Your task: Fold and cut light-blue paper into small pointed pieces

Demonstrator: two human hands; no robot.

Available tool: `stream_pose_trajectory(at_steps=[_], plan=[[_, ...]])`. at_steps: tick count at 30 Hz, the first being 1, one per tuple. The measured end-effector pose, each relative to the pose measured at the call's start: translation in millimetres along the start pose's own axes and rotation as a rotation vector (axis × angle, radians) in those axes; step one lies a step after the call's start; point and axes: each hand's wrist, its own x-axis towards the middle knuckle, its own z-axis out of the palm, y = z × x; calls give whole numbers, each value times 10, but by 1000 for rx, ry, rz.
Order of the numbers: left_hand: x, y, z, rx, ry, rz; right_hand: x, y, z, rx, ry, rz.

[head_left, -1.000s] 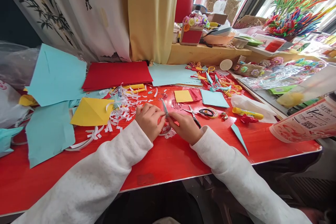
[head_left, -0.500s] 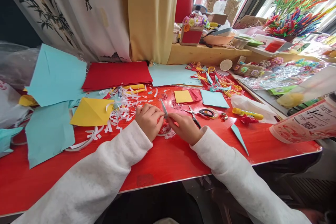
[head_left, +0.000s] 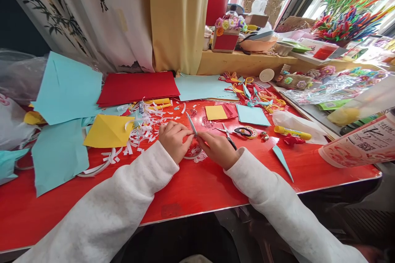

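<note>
Centrally, both hands meet above the desk [head_left: 212, 193], holding 1 narrow piece of folded blue paper [head_left: 191, 123]; the left hand [head_left: 174, 140] has its fingers curled and pinches the paper near its lower end; the right hand [head_left: 218, 150] comes from the other side, its thumb and fingertips pressed together on that same end; the pointed tip of the piece sticks up and leans left, away from the person. Just under the hands a pale ring [head_left: 193, 157] shows in part; the scissors [head_left: 227, 134] lie beyond the right hand, blades partly apart, with 1 handle close to its wrist side.

Towards the front edge, a stretch of red surface runs between the 2 sleeves; both forearms cross that edge; to the right, a blue paper spike [head_left: 282, 162] lies with its tip near the edge, and a large printed cup [head_left: 359, 144] leans beside the right corner. Room is tighter at the far side: white paper strips [head_left: 149, 125] crowd up to the left hand; a yellow square [head_left: 215, 112] and a stack of blue squares [head_left: 252, 115] lie beyond the right; a torn blue sheet [head_left: 60, 158] lies well apart at left.
</note>
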Motion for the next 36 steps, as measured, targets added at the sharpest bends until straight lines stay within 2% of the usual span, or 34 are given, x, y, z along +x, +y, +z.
stream_pose_trajectory(at_steps=[13,36], plan=[[2,12,23,-40,-16,-54,0,-1,23,-37,-40,1],[1,7,40,-59,-9,-53,-10,-1,57,28,21,23]])
